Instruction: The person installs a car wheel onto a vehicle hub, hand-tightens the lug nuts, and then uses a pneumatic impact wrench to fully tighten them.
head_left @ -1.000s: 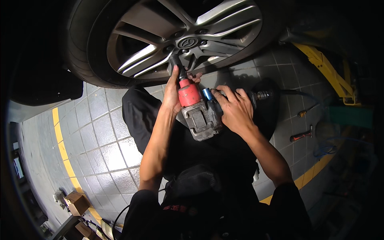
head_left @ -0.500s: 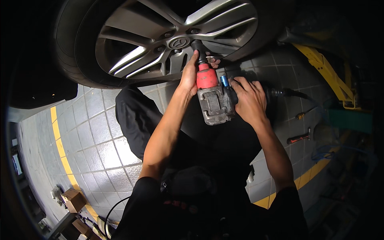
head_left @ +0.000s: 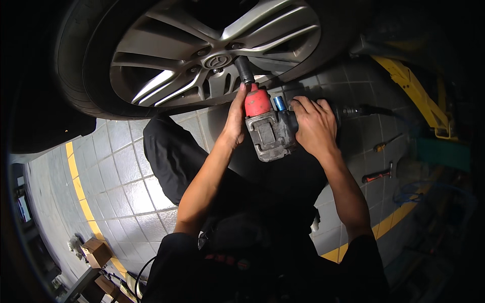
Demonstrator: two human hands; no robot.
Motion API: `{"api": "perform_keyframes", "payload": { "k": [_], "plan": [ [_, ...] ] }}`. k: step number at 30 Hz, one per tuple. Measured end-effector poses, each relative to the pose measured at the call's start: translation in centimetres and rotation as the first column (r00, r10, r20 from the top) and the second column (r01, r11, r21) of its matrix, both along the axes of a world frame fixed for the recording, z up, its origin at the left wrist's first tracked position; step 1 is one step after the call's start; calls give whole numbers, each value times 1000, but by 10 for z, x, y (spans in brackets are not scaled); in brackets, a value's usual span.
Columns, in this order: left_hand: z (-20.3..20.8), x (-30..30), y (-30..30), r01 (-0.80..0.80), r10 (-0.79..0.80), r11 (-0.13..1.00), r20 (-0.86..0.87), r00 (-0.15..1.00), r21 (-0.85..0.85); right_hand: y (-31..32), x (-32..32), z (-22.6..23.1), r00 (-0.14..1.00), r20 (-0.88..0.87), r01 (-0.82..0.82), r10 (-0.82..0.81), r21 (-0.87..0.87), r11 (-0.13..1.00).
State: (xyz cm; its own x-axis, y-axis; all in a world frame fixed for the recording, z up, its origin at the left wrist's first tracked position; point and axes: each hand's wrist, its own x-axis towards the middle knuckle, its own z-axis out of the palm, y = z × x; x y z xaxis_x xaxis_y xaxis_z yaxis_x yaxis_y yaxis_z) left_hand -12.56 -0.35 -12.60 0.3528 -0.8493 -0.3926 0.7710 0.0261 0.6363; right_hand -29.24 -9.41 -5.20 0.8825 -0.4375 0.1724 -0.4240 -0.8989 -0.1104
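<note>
An impact wrench [head_left: 268, 134] with a worn grey body and red nose [head_left: 256, 102] points up at a car wheel [head_left: 166, 43]. The long dark socket [head_left: 243, 69] on its tip reaches one of the lug holes beside the wheel's centre cap [head_left: 217, 61]. My left hand [head_left: 235, 121] cradles the red nose from the left, thumb along its side and the other fingers hidden underneath. With my right hand [head_left: 317, 121] I grip the handle at the right, fingers curled over it next to a blue metal cylinder [head_left: 279, 103]. Lug nuts [head_left: 203, 51] show in other holes.
A yellow metal lift arm [head_left: 414, 91] stands at the right. On the tiled floor below it lie a red-and-black hammer [head_left: 378, 175] and a yellow-handled tool [head_left: 382, 146]. A dark air hose [head_left: 371, 111] runs right from the wrench. Cardboard boxes [head_left: 96, 252] sit lower left.
My left hand has slid back from the socket's base to the red nose, its fingertips no longer showing beyond the socket. The wrench tilts a little more leftward at the tip.
</note>
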Motion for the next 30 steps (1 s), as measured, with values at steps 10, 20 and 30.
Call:
{"api": "perform_keyframes", "payload": {
  "k": [10,20,30],
  "plan": [
    [8,-12,0,-25,25,1000,-49,998,-8,-2,6,2,992,-119,-31,36,41,999],
    [-4,-8,3,-8,-3,994,-100,995,-111,8,8,11,983,-183,-36,26,-48,998],
    [12,-5,11,93,-93,996,-143,985,-3,15,-5,7,995,-88,-38,41,35,999]
  ]
}}
